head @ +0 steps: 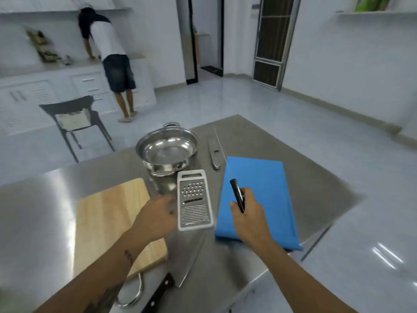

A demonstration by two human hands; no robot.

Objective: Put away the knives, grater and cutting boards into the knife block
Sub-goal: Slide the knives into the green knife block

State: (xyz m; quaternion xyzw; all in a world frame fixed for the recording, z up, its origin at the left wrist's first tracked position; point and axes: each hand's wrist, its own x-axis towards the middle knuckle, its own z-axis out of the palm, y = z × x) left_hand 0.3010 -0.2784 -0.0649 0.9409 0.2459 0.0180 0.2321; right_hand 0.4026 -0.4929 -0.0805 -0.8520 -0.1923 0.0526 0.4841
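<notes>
My right hand [246, 213] is shut on a black-handled knife [237, 195] held over the blue cutting board [266, 190]; its thin blade points away, edge-on. My left hand [155, 213] hovers with fingers apart at the left edge of the flat white-framed grater [194, 206], which lies on the steel table [248, 263]. A wooden cutting board [106, 218] lies on the left, partly under my left forearm. A big cleaver [180, 267] with a black handle rests near the front edge. A small silver knife [214, 153] lies behind the blue board. No knife block is in view.
A steel pot [167, 151] stands behind the grater. A curved metal ring [135, 294] sits at the front edge beside the cleaver handle. Beyond the table are a grey chair [74, 116] and another person [110, 59] bent over the far counter.
</notes>
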